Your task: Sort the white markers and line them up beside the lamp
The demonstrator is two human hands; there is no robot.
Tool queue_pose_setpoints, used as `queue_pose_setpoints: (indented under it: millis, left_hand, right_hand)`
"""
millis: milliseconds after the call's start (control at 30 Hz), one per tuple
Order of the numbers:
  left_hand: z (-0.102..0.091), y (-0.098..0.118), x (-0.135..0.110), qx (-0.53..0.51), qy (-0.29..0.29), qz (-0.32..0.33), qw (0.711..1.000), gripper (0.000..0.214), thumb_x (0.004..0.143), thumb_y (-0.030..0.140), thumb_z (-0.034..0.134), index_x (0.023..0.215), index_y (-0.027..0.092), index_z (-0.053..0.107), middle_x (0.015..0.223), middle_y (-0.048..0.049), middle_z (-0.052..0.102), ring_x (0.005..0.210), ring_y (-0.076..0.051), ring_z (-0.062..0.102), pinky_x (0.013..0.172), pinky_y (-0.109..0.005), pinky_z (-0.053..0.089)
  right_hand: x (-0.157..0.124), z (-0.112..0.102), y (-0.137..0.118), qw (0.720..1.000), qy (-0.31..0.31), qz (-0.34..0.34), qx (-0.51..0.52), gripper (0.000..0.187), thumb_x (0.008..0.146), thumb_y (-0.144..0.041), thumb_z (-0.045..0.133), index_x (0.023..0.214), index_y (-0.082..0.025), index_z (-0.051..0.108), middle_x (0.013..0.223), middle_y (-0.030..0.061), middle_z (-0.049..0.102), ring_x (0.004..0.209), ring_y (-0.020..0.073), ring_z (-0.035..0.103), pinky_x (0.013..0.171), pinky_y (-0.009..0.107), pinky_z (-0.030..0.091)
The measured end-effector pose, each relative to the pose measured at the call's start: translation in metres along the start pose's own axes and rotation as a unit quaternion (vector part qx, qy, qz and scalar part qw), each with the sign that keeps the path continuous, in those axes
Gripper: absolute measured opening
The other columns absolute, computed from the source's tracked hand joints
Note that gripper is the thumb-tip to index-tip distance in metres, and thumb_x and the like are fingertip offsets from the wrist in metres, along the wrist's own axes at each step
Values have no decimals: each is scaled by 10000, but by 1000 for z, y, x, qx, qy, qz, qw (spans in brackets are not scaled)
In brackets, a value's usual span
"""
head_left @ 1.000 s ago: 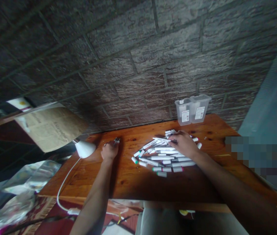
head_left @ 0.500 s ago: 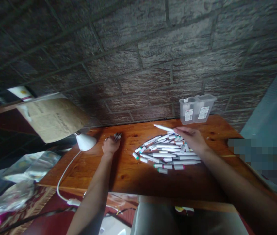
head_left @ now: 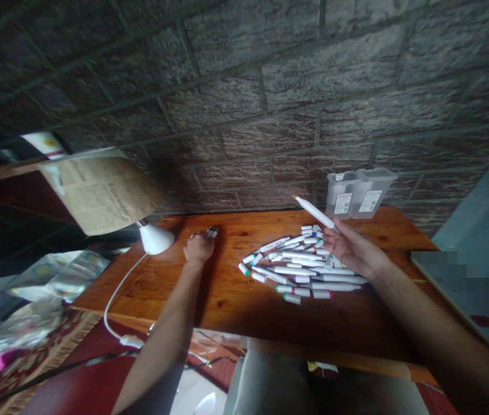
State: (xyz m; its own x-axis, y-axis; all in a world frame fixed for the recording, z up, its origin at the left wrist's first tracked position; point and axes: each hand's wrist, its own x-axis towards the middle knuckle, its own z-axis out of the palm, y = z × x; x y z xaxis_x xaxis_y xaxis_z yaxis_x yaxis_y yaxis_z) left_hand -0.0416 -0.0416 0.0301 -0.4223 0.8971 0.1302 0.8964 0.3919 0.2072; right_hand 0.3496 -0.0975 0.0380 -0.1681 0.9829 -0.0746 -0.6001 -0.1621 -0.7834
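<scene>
Marker (head_left: 313, 212) now rides clear above the pile of markers (head_left: 303, 265), lifted in your right hand (head_left: 352, 248) (fingers closed around its lower end), while your left hand (head_left: 199, 249) stays fisted on a dark bundle of pens (head_left: 211, 233).

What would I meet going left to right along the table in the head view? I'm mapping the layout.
Lamp → left hand holding markers → marker pile → right hand holding a raised marker → containers.

White lamp (head_left: 156, 238), newspaper (head_left: 104, 193), two clear boxes (head_left: 360, 193) against brick wall (head_left: 244, 86).
</scene>
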Motion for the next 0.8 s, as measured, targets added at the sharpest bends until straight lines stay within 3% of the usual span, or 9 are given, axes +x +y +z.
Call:
queue_pose_setpoints:
  millis: [267, 433, 633, 700, 800]
  left_hand:
    - [0, 0, -1, 3, 4, 12, 1000, 398, 884, 462, 484, 1169, 226, 629, 1195, -161, 652, 1115, -334, 602, 875, -445, 484]
    - [-1, 1, -2, 8, 0, 12, 1000, 394, 896, 458, 468, 1176, 230, 625, 1175, -158, 658, 1106, -330, 605, 871, -447, 484]
    - [-2, 1, -4, -1, -5, 11, 1000, 389, 891, 453, 478, 1176, 234, 626, 1186, -155, 650, 1109, -335, 601, 879, -459, 479]
    - [-1, 2, -4, 2, 12, 13, 1000, 393, 878, 458, 504, 1168, 228, 635, 1181, -160, 649, 1116, -345, 592, 882, -469, 477]
    - [1, 5, -4, -5, 84, 38, 996, 402, 869, 455, 525, 1157, 201, 643, 1189, -164, 642, 1146, -344, 565, 910, -461, 466]
  right_hand:
    - [3, -5, -4, 996, -13, -55, -66, 263, 760, -460, 733, 844, -240, 617, 797, -11, 665, 605, 108, 545, 546, 246, 447]
    - [2, -4, -4, 1000, -7, -29, -2, 224, 728, -381, 780, 843, -239, 651, 802, -25, 665, 626, 87, 550, 556, 216, 444]
    - [1, -2, 1, 998, -6, -30, -53, 241, 692, -357, 805, 866, -238, 687, 858, 5, 709, 738, 117, 622, 585, 218, 454]
    - [1, -2, 3, 996, -10, -38, -83, 259, 679, -365, 811, 870, -236, 695, 864, 18, 722, 742, 129, 634, 605, 231, 465]
    - [0, 1, 6, 993, -16, -37, -108, 313, 627, -366, 841, 876, -232, 708, 848, 23, 732, 709, 127, 638, 632, 242, 478]
